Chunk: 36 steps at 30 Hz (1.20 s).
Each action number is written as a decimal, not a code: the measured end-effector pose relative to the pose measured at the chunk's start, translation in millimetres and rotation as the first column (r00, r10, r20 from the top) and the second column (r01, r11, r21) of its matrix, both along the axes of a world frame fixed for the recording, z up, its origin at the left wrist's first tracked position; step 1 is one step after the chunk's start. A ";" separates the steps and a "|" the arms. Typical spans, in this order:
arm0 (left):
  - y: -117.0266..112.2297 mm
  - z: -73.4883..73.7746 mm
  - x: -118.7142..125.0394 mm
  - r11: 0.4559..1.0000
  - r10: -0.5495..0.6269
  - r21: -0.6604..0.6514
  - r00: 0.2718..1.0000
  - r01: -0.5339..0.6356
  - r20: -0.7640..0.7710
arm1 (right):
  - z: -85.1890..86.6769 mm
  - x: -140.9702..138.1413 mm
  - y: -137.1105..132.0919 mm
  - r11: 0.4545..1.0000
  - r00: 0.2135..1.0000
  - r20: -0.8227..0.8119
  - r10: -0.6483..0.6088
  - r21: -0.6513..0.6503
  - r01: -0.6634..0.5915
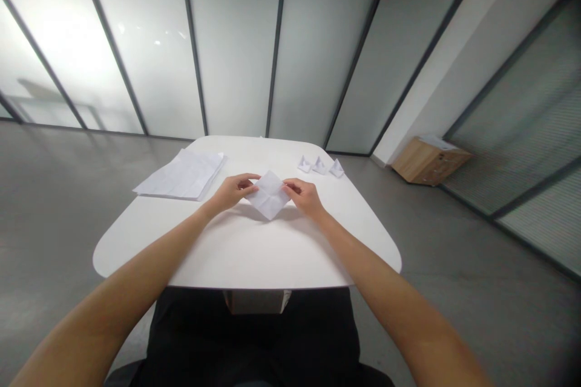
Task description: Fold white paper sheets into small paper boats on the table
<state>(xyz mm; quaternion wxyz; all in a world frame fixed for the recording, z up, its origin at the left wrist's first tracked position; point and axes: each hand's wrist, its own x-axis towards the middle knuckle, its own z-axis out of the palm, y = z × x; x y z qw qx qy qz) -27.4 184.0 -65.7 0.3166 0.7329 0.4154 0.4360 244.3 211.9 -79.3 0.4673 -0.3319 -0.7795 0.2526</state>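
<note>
I have two hands, and both are on one folded white sheet of paper (270, 195). My left hand (232, 191) is closed around the left corner of the sheet, and my right hand (303, 196) is closed around the right corner. My fingers pinch the paper on both sides. The sheet looks like a diamond, with soft fold lines across it, and it sits in the middle of the far half of the white table (245, 263), between my two hands.

To the left of my left hand is one pile of white paper (181, 174). I cannot count how many sheets are in it. To the right, near the far edge of the table, are three small paper boats (320, 165) in a row, apart from my hands. Past the table, on the grey floor (454, 290), is one wooden cabinet (429, 163) with some white paper (436, 143) on top
</note>
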 end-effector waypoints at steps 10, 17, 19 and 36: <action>4.0 -10.3 -18.7 1.000 -0.008 0.022 0.899 0.019 -0.438 | -20.0 5.0 12.5 0.996 0.927 0.368 0.074 0.017 -0.087; 6.6 -9.8 -21.5 0.992 -0.036 0.084 0.837 0.098 -0.545 | -18.0 3.2 12.2 0.992 0.885 0.462 0.058 0.070 -0.102; 6.9 -10.4 -21.4 0.991 -0.009 0.107 0.826 0.084 -0.563 | -18.2 2.5 11.6 0.994 0.881 0.471 0.033 0.075 -0.078; 17.0 -23.2 -8.9 0.955 0.194 0.295 0.792 -0.019 -0.579 | -12.1 -16.9 1.5 0.952 0.740 0.632 -0.228 0.304 0.034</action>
